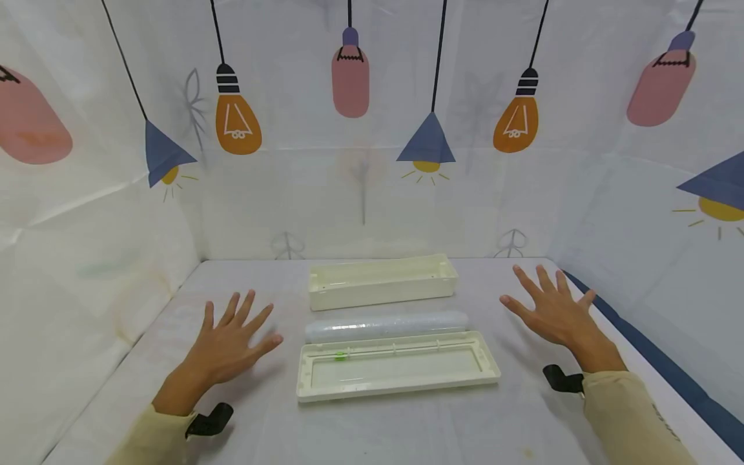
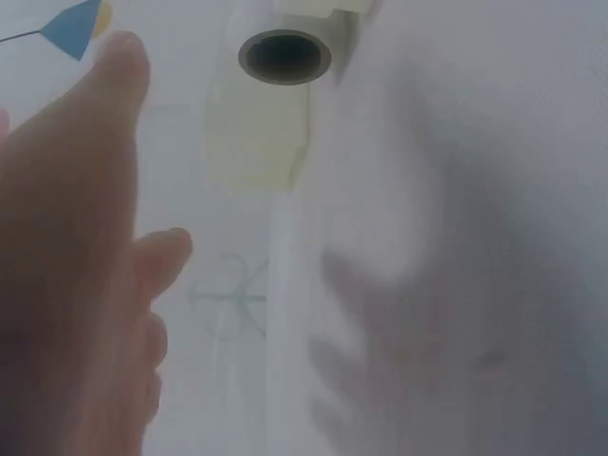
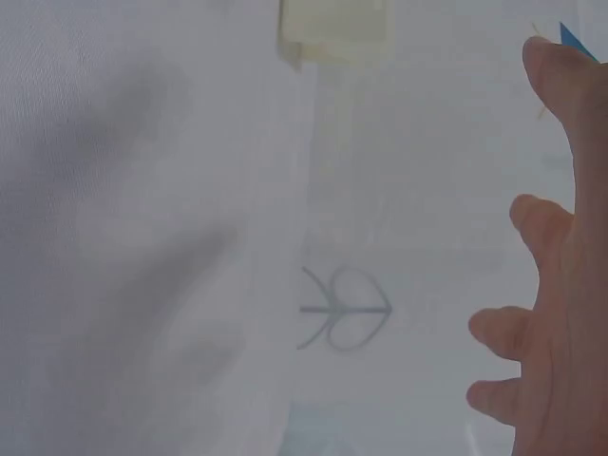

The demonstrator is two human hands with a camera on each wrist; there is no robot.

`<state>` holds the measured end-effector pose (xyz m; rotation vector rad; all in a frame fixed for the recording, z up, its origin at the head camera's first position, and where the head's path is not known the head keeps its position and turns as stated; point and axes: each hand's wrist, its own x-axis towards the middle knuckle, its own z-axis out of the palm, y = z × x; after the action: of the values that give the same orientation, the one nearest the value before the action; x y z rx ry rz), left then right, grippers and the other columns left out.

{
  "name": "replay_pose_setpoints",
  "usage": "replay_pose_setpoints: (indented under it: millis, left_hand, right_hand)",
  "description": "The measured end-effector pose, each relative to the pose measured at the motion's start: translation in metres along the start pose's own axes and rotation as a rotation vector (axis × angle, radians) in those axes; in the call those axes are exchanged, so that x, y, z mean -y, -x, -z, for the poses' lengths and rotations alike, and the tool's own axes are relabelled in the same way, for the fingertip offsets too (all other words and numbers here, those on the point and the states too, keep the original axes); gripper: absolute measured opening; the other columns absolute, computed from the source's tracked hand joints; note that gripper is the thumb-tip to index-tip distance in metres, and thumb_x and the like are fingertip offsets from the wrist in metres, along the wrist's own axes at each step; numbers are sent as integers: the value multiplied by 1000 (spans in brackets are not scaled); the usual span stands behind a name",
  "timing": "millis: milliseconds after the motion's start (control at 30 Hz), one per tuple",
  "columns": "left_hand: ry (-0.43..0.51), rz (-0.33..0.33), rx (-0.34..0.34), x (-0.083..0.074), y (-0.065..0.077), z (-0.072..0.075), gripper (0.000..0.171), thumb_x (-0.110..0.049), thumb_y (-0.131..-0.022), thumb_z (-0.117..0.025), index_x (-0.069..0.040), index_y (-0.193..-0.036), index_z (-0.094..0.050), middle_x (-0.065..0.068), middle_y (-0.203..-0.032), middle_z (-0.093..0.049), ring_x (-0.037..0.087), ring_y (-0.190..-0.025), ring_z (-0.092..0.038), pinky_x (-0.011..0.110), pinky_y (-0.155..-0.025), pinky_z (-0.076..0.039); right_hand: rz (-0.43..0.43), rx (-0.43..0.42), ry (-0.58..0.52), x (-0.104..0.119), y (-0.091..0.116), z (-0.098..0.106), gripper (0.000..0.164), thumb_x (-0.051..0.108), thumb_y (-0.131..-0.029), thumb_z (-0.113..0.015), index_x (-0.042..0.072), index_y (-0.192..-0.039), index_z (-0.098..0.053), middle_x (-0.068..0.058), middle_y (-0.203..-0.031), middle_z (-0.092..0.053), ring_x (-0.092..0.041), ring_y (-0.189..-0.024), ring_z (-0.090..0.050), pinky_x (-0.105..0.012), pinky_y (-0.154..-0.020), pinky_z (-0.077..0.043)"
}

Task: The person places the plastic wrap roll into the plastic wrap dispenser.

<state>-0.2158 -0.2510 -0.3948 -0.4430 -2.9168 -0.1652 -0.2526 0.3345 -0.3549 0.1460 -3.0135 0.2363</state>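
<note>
My left hand [image 1: 229, 349] is spread above the table, left of the boxes, holding nothing. On the other side my right hand [image 1: 558, 315] hovers with fingers apart, also holding nothing. Between them lies a long cream lid [image 1: 401, 391] with a green slider [image 1: 340, 356] on a rail along its far side. Just behind it rests a roll of clear plastic wrap [image 1: 386, 327]; its dark round core end [image 2: 285, 59] shows in the left wrist view. Farther back stands an open cream box [image 1: 383, 296], whose end [image 3: 337, 24] appears in the right wrist view.
A white cloth covers the table [image 1: 401, 433]. White sheets printed with hanging lamps form a back wall [image 1: 372, 194] and side walls close by. A dark blue strip [image 1: 651, 349] runs along the right table edge. Black wrist mounts [image 1: 210, 420] sit under both sleeves.
</note>
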Motion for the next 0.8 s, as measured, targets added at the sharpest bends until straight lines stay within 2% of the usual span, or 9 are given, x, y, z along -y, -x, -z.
replay_pose_setpoints:
  millis: [167, 267, 367, 433, 500, 633, 700, 800]
  left_hand:
    - [14, -15, -33, -2, -2, 0, 70, -66, -99, -43, -13, -142, -59, 22, -154, -40, 46, -142, -32, 74, -110, -11]
    - [31, -27, -59, -3, -4, -1, 66, -63, -99, -45, -11, -134, -65, 20, -148, -49, 43, -136, -43, 68, -110, -25]
    - [51, -41, -93, -2, -7, -3, 61, -60, -100, -48, -11, -127, -70, 16, -139, -59, 39, -126, -55, 60, -100, -43]
    - [50, -46, -107, -2, -9, -4, 59, -59, -100, -49, -11, -124, -72, 13, -132, -64, 36, -119, -60, 56, -91, -50]
    - [54, -44, -105, -1, -11, -5, 58, -60, -100, -49, -12, -123, -73, 11, -128, -67, 34, -116, -62, 55, -86, -53]
    - [81, -38, -84, 0, -15, -7, 56, -59, -100, -49, -14, -124, -72, 8, -124, -69, 32, -115, -63, 55, -85, -53]
    - [159, -33, -60, -1, -17, -6, 53, -57, -100, -51, -14, -125, -72, 8, -122, -70, 32, -111, -65, 54, -82, -54]
    - [327, -17, -17, -3, -22, -3, 52, -54, -101, -52, -13, -128, -70, 7, -122, -70, 31, -107, -66, 53, -81, -54]
  right_hand:
    - [-11, 11, -47, 3, -2, -3, 91, 71, -96, -38, 16, -162, -9, -39, -157, -10, -66, -138, -1, -88, -92, 8]
    - [-17, 26, -80, 5, -2, -3, 90, 69, -97, -39, 13, -162, -11, -40, -155, -14, -65, -138, -7, -87, -94, 3]
    - [-12, 36, -90, 8, -2, -3, 89, 68, -98, -40, 10, -161, -15, -41, -153, -20, -64, -138, -14, -86, -97, -3]
    - [5, 35, -89, 11, -3, -3, 88, 67, -99, -40, 8, -160, -19, -39, -153, -24, -62, -137, -19, -84, -99, -9]
    - [26, 37, -96, 13, -5, -3, 88, 66, -99, -40, 5, -159, -21, -37, -152, -28, -60, -136, -25, -81, -102, -16]
    - [44, 42, -142, 16, -8, -4, 85, 62, -101, -44, -2, -155, -27, -35, -151, -33, -57, -135, -32, -72, -105, -28]
    - [37, 49, -175, 16, -8, -6, 84, 61, -100, -45, -2, -154, -32, -36, -148, -38, -56, -133, -37, -71, -103, -33]
    - [32, 45, -220, 14, -9, -11, 78, 58, -101, -48, -2, -150, -40, -34, -141, -48, -53, -127, -46, -68, -98, -41]
